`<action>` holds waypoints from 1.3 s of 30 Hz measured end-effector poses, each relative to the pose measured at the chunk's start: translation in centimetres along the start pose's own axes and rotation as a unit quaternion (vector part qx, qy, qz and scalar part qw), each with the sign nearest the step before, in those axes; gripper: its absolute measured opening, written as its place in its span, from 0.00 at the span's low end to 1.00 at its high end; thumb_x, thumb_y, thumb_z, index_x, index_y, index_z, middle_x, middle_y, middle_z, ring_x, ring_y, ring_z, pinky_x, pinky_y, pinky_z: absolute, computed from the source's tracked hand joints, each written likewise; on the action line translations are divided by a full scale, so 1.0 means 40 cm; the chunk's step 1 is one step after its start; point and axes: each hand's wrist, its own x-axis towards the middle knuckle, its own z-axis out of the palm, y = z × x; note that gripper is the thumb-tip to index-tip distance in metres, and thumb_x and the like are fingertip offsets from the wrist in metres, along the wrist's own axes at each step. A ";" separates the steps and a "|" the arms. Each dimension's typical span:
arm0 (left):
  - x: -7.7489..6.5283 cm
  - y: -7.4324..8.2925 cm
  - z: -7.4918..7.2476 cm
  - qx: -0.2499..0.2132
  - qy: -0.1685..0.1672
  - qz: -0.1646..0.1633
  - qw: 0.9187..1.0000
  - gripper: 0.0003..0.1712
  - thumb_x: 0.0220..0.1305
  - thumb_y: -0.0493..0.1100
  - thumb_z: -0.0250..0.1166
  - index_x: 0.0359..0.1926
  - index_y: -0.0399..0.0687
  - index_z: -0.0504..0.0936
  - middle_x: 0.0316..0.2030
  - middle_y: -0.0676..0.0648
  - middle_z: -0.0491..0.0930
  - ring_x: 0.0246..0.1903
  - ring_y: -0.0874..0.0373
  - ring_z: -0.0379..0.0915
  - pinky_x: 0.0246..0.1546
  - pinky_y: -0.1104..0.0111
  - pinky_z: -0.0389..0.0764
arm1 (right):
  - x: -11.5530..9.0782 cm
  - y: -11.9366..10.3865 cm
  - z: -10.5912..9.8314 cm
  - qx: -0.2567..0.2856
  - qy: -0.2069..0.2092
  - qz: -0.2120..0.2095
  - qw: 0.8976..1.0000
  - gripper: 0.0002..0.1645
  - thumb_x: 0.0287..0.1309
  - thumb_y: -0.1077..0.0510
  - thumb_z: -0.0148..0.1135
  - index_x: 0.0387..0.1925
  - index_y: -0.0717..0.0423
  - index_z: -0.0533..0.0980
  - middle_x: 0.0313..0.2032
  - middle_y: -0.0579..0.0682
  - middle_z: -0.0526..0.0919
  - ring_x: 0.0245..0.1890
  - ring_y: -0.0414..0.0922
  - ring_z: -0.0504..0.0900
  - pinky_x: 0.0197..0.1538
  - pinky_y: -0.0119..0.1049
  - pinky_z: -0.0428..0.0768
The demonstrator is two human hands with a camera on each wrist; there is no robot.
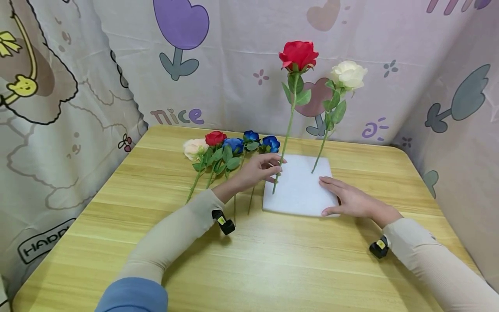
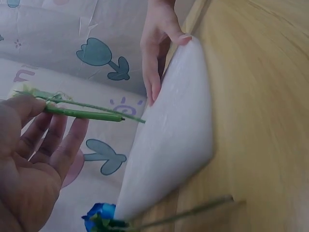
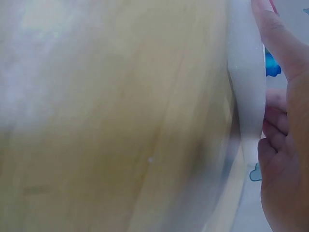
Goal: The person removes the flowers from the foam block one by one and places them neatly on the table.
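My left hand [image 1: 259, 170] pinches the green stem of a red rose [image 1: 298, 55] between thumb and fingers. The rose stands upright; in the left wrist view its cut stem end [image 2: 113, 117] hangs free above a white foam board [image 1: 302, 195]. A white rose [image 1: 348, 74] stands in the board, leaning slightly right, its stem [image 2: 137, 119] entering the surface. My right hand [image 1: 352, 200] holds the board's right side, thumb at the near corner and fingers along the edge. In the right wrist view, this hand [image 3: 285, 145] is seen beside the board's edge [image 3: 247, 72].
Left of the board lie several loose flowers on the wooden table [image 1: 273, 264]: a cream rose [image 1: 195, 148], a red rose [image 1: 215, 138] and blue roses [image 1: 234, 145]. Their stems point toward the near side, partly beneath my left forearm. A printed curtain [image 1: 241, 95] hangs behind.
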 end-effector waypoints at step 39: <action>-0.234 0.024 -0.233 0.061 0.088 -0.058 0.993 0.18 0.71 0.39 0.61 0.58 0.37 0.77 0.42 0.37 0.77 0.44 0.40 0.74 0.40 0.57 0.86 | 0.007 -0.003 0.000 0.013 -0.016 -0.002 1.000 0.61 0.47 0.26 0.66 0.74 0.52 0.58 0.74 0.56 0.52 0.73 0.58 0.51 0.70 0.58 0.56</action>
